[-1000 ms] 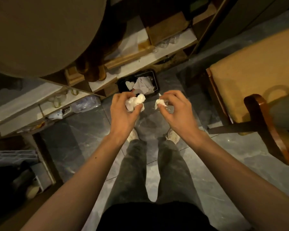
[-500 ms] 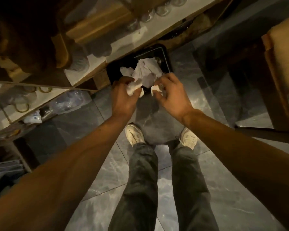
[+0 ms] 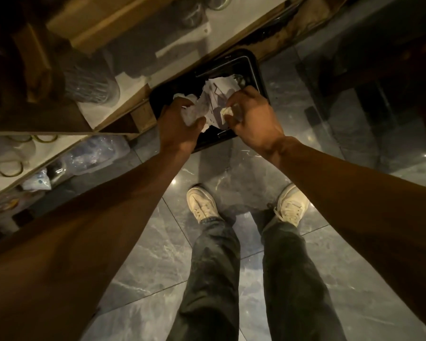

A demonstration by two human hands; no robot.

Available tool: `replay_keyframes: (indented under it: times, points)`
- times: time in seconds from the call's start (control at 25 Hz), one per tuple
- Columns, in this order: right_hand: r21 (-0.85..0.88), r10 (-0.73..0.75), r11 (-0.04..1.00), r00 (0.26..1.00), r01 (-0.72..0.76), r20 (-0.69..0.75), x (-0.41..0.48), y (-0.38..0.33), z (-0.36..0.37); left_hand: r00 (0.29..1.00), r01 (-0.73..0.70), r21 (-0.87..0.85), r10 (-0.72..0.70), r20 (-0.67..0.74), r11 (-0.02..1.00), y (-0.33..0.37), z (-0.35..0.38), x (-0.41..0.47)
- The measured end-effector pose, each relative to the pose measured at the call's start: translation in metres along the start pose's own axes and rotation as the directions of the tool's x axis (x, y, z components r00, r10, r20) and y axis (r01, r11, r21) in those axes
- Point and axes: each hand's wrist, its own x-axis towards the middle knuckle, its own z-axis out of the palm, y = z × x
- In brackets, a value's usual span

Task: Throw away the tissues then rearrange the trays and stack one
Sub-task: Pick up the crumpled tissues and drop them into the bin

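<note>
- Tissues first, in the head view, the only view I have: I hold one crumpled wad (image 3: 191,114) in my left hand (image 3: 177,130) and a smaller wad (image 3: 226,111) in my right hand (image 3: 252,119).
- Left hand is curled closed around its wad, fingers wrapped over the top; I judge the full grip is there to keep the loose paper from shedding before it is over the opening.
- Right hand is closed too, pinching its little wad between thumb and fingertips, with the back of the hand toward the camera. A pinch suits so small a scrap and should let go cleanly.
- Bin (image 3: 257,75) is a dark, square-mouthed container on the floor at about 12 o'clock from my shoes, tucked against the foot of the shelf unit (image 3: 123,94).
- Both hands hang over the bin's near half, left at roughly 11 o'clock and right at 1 o'clock from my feet, so a release would, I think, drop both wads inside rather than on the floor (image 3: 158,254).
- White paper (image 3: 219,94) already lies in the bin, just beyond my hands.
- My left shoe (image 3: 202,201) and right shoe (image 3: 292,205) stand close to the bin, and both arms reach forward and down, which reads to me as leaning in to shorten the drop.
- Neither wad is released yet, so the throwing-away step is at its very end.
- Trays are not in sight, so I cannot say where they lie; rearranging and stacking is all yet to do.
</note>
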Motion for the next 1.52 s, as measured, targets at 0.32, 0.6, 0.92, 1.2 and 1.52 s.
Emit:
replay_keyframes:
  times: [0.32, 0.6, 0.92, 1.2, 1.52]
  points:
    - [0.047, 0.012, 0.999, 0.999, -0.014, 0.039, 0.000, 0.007, 0.012, 0.998, 0.068, 0.015, -0.069, 0.006, 0.998, 0.007, 0.022, -0.002]
    - [0.101, 0.018, 0.995, 0.999, -0.021, 0.036, -0.014, 0.005, 0.003, 0.999, 0.043, -0.020, -0.043, -0.005, 0.999, 0.000, 0.018, -0.016]
    - [-0.041, -0.067, 0.997, 0.998, 0.067, -0.002, -0.057, -0.018, -0.044, 0.990, -0.139, -0.016, 0.139, 0.009, 0.990, 0.028, -0.026, -0.064]
    - [-0.127, -0.146, 0.981, 0.989, 0.147, 0.015, -0.117, -0.080, -0.116, 0.977, -0.212, 0.060, 0.210, 0.039, 0.975, 0.084, -0.091, -0.136]
    - [-0.177, -0.295, 0.933, 0.948, 0.313, 0.120, -0.227, -0.170, -0.183, 0.970, -0.219, 0.072, 0.225, -0.092, 0.973, 0.141, -0.180, -0.268]
